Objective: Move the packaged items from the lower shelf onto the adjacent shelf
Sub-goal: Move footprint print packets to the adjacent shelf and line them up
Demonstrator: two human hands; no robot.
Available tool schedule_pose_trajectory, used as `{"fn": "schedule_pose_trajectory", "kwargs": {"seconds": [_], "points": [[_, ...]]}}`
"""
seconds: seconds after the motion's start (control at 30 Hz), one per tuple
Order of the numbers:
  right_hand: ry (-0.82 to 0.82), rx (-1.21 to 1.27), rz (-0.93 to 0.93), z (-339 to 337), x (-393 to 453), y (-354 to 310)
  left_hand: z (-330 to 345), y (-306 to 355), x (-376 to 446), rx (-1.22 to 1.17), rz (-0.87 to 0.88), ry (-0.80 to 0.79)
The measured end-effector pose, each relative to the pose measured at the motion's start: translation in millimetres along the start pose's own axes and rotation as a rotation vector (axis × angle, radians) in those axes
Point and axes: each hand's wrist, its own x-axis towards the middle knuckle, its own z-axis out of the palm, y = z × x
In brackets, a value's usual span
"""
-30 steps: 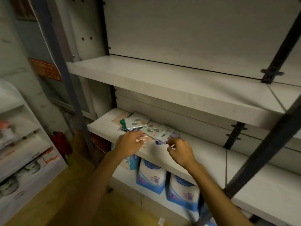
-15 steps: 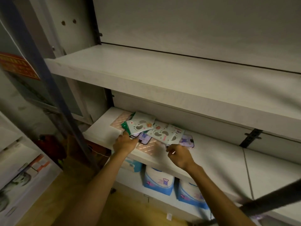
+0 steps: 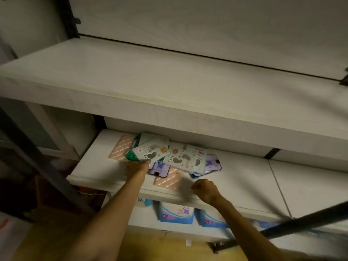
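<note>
Since half a second ago the view has tipped up and closed in on the shelving, and the right hand [image 3: 204,189] has drawn back from the packets toward the shelf's front lip, while the left hand [image 3: 137,167] has stayed at the near-left edge of the pile. Nearest, that right hand is curled into a loose fist over the front edge, and whether anything small sits inside it cannot be told. Just beyond, the left hand pinches the near corner of a mint-green footprint packet [image 3: 150,152], which is tilted up off the heap. Behind and to the right, the other packaged items [image 3: 185,162] lie overlapping on the lower shelf [image 3: 98,166]: more footprint cards, pink quilted pouches, purple-printed packs. Farther back and above, the upper shelf [image 3: 150,81] is bare. This looks like the pickup step, early in the job; next the left hand must lift its packet clear without dragging neighbours, then carry it across
</note>
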Motion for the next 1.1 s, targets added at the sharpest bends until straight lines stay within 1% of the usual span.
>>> {"fn": "schedule_pose_trajectory", "kwargs": {"seconds": [0.1, 0.17, 0.23, 0.3, 0.43, 0.5, 0.6, 0.73, 0.8, 0.87, 1.0, 1.1], "points": [[0.053, 0.017, 0.050, 1.9, 6.0, -5.7, 4.6, -3.4, 22.8, -0.021, 0.000, -0.077], [0.116, 0.033, 0.050, 1.2, 11.6, -11.9, 9.5, -14.2, 48.6, -0.001, -0.010, -0.086], [0.193, 0.043, 0.040, -0.8, 19.0, -17.5, 0.7, -12.3, 42.8, 0.034, -0.003, -0.082], [0.260, 0.030, 0.017, -4.5, 28.6, -20.6, -11.0, -5.0, 28.8, 0.016, 0.005, -0.088], [0.317, -0.037, 0.006, -15.7, 50.6, -29.3, -32.7, 1.8, 30.6, -0.086, -0.001, -0.116], [0.308, -0.071, 0.001, -20.6, 62.1, -34.9, -45.5, 2.7, 35.4, -0.198, -0.038, -0.171], [0.247, -0.052, -0.028, -26.9, 78.2, -41.1, -66.3, 8.0, 33.8, -0.396, -0.102, -0.281], [0.150, -0.123, -0.036, -29.9, 93.4, -42.3, -86.7, 10.0, 31.6, -0.661, -0.130, -0.439], [0.122, -0.197, -0.034, -28.2, 98.6, -40.3, -90.5, 10.1, 32.4, -0.728, -0.125, -0.487], [0.121, -0.250, -0.035, -25.6, 103.4, -36.2, -91.7, 9.6, 35.0, -0.762, -0.121, -0.496], [0.142, -0.259, -0.084, -22.8, 105.1, -34.4, -92.7, 10.5, 43.2, -0.828, -0.160, -0.475], [0.174, -0.301, -0.034, -21.4, 105.0, -33.2, -91.7, 10.6, 45.2, -0.866, -0.182, -0.463]]}}
